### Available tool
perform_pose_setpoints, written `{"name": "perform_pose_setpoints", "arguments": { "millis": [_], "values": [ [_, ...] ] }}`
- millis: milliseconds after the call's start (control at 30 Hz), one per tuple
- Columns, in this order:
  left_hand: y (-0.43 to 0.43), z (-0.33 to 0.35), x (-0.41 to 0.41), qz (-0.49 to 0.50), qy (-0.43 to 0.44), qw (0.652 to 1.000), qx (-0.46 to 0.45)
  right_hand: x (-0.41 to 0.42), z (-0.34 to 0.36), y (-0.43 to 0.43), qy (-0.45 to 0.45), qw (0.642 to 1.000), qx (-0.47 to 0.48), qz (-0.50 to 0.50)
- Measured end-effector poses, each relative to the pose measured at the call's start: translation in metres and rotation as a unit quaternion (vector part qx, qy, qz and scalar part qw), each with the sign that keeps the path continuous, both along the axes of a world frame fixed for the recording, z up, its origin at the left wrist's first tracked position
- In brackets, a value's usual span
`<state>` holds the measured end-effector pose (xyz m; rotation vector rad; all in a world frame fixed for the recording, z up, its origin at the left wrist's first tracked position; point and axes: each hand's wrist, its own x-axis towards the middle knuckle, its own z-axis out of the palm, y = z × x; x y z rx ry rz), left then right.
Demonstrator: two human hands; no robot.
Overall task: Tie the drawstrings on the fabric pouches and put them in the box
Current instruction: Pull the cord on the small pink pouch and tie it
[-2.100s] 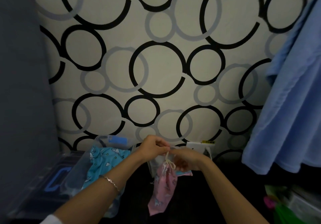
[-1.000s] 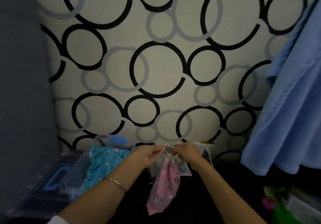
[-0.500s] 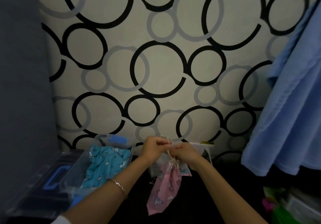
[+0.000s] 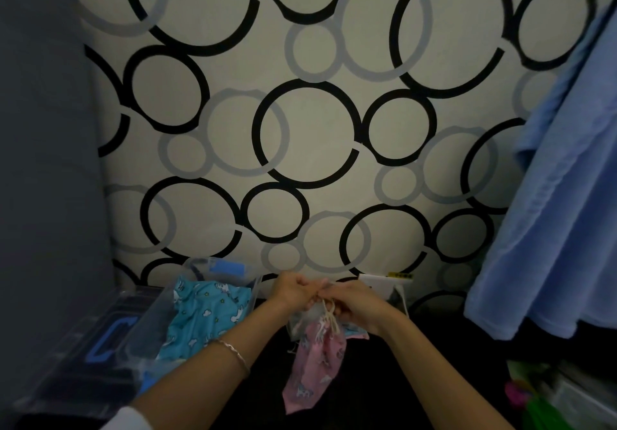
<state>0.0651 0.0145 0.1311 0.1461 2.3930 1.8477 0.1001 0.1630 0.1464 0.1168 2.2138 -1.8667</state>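
Note:
A pink unicorn-print pouch (image 4: pixel 312 369) hangs from its gathered neck over the dark surface. Its pale drawstring (image 4: pixel 329 317) is bunched at the neck between my two hands. My left hand (image 4: pixel 293 291) pinches the cord from the left, fingers curled. My right hand (image 4: pixel 354 306) grips the cord and the pouch neck from the right. The hands touch each other above the pouch. A clear plastic box (image 4: pixel 150 326) stands to the left with a turquoise unicorn-print pouch (image 4: pixel 207 316) lying in it.
The box lid with a blue handle (image 4: pixel 107 336) lies at far left. More pouches in a clear bag (image 4: pixel 300 324) sit behind the pink one. A blue towel (image 4: pixel 561 196) hangs at right. Green and pink items (image 4: pixel 534 403) fill the bottom right corner. A patterned wall stands close behind.
My hands worked the drawstring, pulling apart then coming back together; now they meet tightly over the pouch neck. The pink pouch has stayed hanging in much the same place.

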Motion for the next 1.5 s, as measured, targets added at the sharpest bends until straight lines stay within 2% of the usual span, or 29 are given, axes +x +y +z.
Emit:
{"name": "perform_pose_setpoints", "arguments": {
  "millis": [100, 267, 433, 567, 667, 833, 1000, 1067, 1133, 1167, 1233, 1300, 1400, 1500],
  "values": [
    [-0.001, -0.005, 0.0, -0.011, -0.059, 0.997, 0.05, -0.001, 0.0, -0.001, -0.007, 0.999, -0.023, -0.033],
    [-0.006, -0.009, 0.003, -0.081, -0.068, 0.993, 0.045, -0.004, -0.008, 0.002, 0.027, 0.994, 0.003, -0.108],
    [-0.017, 0.001, 0.001, -0.196, -0.142, 0.97, 0.022, -0.002, -0.012, 0.004, 0.039, 0.996, -0.007, -0.08],
    [-0.024, 0.007, -0.002, -0.228, -0.132, 0.965, 0.009, 0.003, -0.01, 0.008, 0.047, 0.998, -0.024, -0.017],
    [-0.025, 0.008, -0.002, -0.233, -0.13, 0.964, -0.012, 0.006, -0.008, 0.008, 0.098, 0.992, 0.08, -0.029],
    [-0.018, 0.011, 0.003, -0.217, -0.096, 0.965, -0.109, 0.005, -0.004, 0.003, 0.196, 0.941, 0.273, 0.023],
    [-0.016, 0.013, 0.004, -0.215, -0.104, 0.966, -0.101, 0.008, 0.002, 0.005, 0.232, 0.907, 0.347, 0.061],
    [-0.015, 0.014, 0.004, -0.213, -0.077, 0.968, -0.109, 0.009, 0.001, 0.008, 0.227, 0.902, 0.359, 0.072],
    [-0.013, 0.015, 0.004, -0.2, -0.02, 0.969, -0.141, 0.01, 0.0, 0.01, 0.202, 0.919, 0.33, 0.072],
    [-0.012, 0.016, 0.004, -0.194, 0.009, 0.968, -0.159, 0.011, -0.001, 0.01, 0.177, 0.94, 0.285, 0.066],
    [-0.009, 0.017, 0.003, -0.18, 0.064, 0.963, -0.189, 0.014, 0.001, 0.009, 0.117, 0.979, 0.162, 0.046],
    [-0.007, 0.02, 0.003, -0.166, 0.115, 0.956, -0.213, 0.015, 0.001, 0.01, 0.046, 0.998, 0.035, 0.032],
    [-0.009, 0.025, 0.003, -0.173, 0.17, 0.945, -0.218, 0.015, -0.002, 0.014, -0.056, 0.989, -0.127, 0.056],
    [-0.014, 0.026, 0.002, -0.197, 0.173, 0.943, -0.207, 0.017, -0.01, 0.017, -0.083, 0.977, -0.186, 0.061]
  ]
}}
